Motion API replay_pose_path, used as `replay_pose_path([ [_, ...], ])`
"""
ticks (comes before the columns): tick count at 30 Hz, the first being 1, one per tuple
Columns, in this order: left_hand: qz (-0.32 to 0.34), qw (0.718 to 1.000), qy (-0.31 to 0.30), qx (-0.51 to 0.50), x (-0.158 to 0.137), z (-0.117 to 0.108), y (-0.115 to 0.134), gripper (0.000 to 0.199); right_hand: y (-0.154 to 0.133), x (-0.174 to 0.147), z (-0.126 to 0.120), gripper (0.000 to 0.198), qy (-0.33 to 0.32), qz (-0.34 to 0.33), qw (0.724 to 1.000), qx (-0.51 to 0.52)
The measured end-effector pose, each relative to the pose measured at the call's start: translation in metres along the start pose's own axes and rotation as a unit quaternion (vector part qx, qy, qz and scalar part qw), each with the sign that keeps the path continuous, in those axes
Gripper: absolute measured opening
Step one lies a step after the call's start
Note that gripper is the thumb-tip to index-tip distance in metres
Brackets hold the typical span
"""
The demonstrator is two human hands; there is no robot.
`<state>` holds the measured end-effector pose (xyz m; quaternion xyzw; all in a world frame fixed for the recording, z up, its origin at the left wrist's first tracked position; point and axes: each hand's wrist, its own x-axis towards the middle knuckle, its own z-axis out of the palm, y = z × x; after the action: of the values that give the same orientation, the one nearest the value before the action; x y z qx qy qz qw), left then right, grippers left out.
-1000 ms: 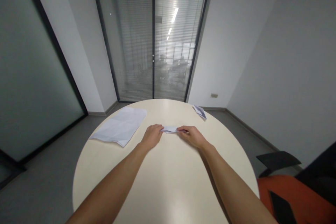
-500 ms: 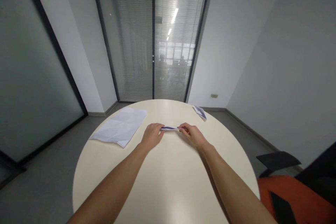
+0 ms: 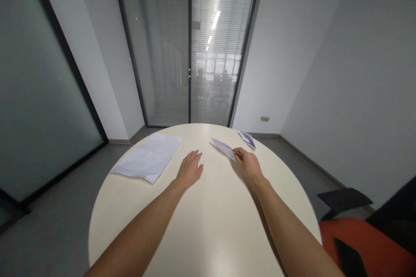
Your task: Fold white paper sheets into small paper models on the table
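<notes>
Between the thumb and fingers of my right hand [image 3: 248, 163] is one end of a folded piece of paper [image 3: 222, 147], held just above the table and slanting up to the left. My left hand [image 3: 190, 169] is open with nothing in it, its fingers apart, over the middle of the table. Left of it lies a stack of white paper sheets [image 3: 149, 156], slightly creased. Another small folded paper [image 3: 248, 140] rests near the far right edge, just beyond my right hand.
The round cream table [image 3: 201, 225] fills the space in front of me. An orange chair with black armrests [image 3: 344, 199] stands at the right, close to the table's edge. Beyond the table are glass panels with blinds [image 3: 156, 52] and grey walls.
My left hand has let go of the folded paper and its fingers have spread. My right hand has moved slightly right, carrying the paper, which now shows more of its face.
</notes>
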<state>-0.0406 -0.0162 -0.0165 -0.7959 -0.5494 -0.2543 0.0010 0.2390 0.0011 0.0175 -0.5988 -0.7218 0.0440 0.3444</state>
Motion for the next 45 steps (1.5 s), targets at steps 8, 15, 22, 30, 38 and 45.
replay_pose_path([
  [8,-0.005,1.0,-0.02,-0.013,0.003,0.001,0.003,0.046,0.012,0.014,-0.012,0.037,0.068,0.069,0.995,-0.035],
  [15,0.003,1.0,-0.024,-0.014,0.006,0.005,0.002,0.046,0.025,0.038,-0.008,0.043,0.018,0.078,0.992,-0.096],
  [22,0.0,1.0,-0.025,-0.01,0.008,0.005,0.0,0.046,0.038,0.062,-0.005,0.05,0.008,0.069,0.983,-0.169],
  [30,0.001,0.999,-0.035,-0.007,0.011,0.0,0.002,0.047,0.041,0.075,0.008,0.054,-0.014,0.107,0.974,-0.2],
  [38,-0.003,0.999,-0.043,0.001,0.013,0.0,0.001,0.047,0.04,0.074,0.015,0.053,-0.023,0.16,0.966,-0.202],
  [45,-0.004,0.999,-0.048,0.0,0.013,-0.001,0.002,0.047,0.035,0.071,0.012,0.047,-0.051,0.192,0.955,-0.222],
])
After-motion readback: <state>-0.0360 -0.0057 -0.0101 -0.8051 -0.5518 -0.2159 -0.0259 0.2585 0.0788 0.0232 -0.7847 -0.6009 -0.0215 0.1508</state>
